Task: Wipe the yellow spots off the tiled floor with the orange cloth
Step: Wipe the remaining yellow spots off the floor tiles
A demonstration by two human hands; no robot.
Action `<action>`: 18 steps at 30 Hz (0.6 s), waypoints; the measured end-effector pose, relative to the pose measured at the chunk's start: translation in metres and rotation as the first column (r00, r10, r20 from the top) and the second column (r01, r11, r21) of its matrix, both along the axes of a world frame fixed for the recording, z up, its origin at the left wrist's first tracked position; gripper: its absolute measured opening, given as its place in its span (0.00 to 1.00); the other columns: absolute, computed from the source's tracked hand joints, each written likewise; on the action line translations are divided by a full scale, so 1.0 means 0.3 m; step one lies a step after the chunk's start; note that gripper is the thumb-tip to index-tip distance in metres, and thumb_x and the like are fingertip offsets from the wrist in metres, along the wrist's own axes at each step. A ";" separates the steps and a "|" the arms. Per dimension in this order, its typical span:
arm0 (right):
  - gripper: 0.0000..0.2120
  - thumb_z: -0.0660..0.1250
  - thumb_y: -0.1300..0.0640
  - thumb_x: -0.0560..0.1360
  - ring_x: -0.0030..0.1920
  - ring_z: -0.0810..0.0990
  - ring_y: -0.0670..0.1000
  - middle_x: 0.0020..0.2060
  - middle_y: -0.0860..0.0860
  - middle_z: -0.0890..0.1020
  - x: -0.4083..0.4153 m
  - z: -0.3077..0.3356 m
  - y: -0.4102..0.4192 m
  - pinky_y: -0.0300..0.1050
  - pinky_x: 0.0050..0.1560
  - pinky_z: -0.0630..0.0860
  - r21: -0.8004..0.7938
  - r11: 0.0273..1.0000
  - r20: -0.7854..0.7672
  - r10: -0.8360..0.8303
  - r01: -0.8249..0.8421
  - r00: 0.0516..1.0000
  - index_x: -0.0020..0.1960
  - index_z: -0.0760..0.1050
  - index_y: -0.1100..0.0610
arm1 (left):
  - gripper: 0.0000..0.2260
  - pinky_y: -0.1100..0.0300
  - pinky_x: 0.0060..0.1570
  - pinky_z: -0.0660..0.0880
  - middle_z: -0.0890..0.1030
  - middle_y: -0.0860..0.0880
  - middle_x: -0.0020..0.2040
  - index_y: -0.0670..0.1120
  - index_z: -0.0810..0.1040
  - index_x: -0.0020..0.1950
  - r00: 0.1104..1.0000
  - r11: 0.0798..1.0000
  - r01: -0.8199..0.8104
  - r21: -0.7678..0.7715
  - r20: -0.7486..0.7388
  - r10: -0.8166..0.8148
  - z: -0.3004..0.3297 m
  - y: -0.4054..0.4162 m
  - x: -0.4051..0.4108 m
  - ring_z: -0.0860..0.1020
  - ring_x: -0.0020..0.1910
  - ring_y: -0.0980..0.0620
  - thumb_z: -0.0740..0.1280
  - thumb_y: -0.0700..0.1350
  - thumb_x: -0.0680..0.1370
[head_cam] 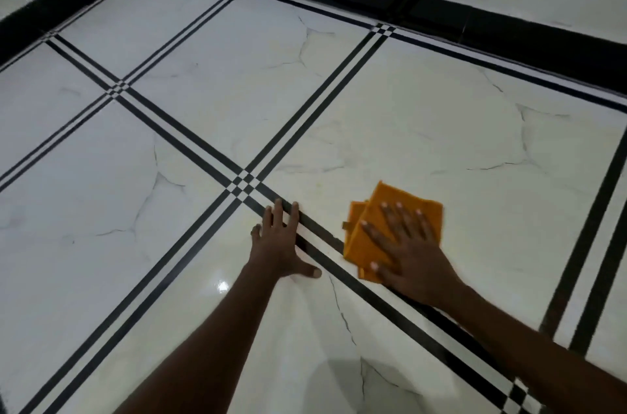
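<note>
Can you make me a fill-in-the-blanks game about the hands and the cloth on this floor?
1. The right hand presses flat on a folded cloth coloured ____.
2. The left hand rests with spread fingers straight on the glossy white marble-look tiled ____.
3. The stripes between the tiles are coloured ____.
4. The cloth lies under the ____ hand.

Missing words: orange; floor; black; right

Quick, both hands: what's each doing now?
Left hand: open, flat on the tiled floor.
Right hand: open, pressing the orange cloth.
</note>
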State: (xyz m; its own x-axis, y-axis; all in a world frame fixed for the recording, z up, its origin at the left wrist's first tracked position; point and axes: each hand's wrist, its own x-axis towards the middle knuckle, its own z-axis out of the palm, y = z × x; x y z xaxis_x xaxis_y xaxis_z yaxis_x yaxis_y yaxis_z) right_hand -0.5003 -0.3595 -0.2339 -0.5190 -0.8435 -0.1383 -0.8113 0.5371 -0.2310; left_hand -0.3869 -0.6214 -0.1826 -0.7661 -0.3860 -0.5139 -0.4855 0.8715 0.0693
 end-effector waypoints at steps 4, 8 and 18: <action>0.35 0.39 0.31 0.80 0.79 0.57 0.70 0.80 0.63 0.58 -0.269 -0.010 0.004 0.73 0.75 0.53 0.044 0.980 -0.059 -0.191 0.194 0.980 0.82 0.55 0.46 | 0.68 0.38 0.76 0.49 0.37 0.41 0.81 0.47 0.36 0.81 0.992 0.994 -0.113 0.003 -0.059 0.113 -0.017 0.019 0.056 0.39 0.80 0.39 0.75 0.73 0.59; 0.41 0.38 0.29 0.74 0.80 0.49 0.69 0.81 0.63 0.53 -0.322 0.001 -0.446 0.71 0.77 0.42 0.027 0.969 0.044 -0.245 0.244 0.968 0.82 0.54 0.46 | 0.68 0.38 0.76 0.47 0.35 0.41 0.81 0.46 0.35 0.81 0.966 0.968 -0.252 0.015 -0.047 0.252 -0.030 0.009 0.119 0.38 0.80 0.40 0.74 0.73 0.58; 0.36 0.40 0.29 0.80 0.80 0.56 0.68 0.81 0.62 0.56 -0.163 -0.019 -0.002 0.71 0.76 0.51 0.042 0.999 -0.036 -0.003 0.005 0.999 0.82 0.52 0.44 | 0.68 0.39 0.75 0.51 0.39 0.43 0.82 0.48 0.38 0.81 0.980 0.981 -0.192 -0.009 -0.052 0.192 -0.027 -0.035 0.140 0.41 0.80 0.41 0.77 0.71 0.56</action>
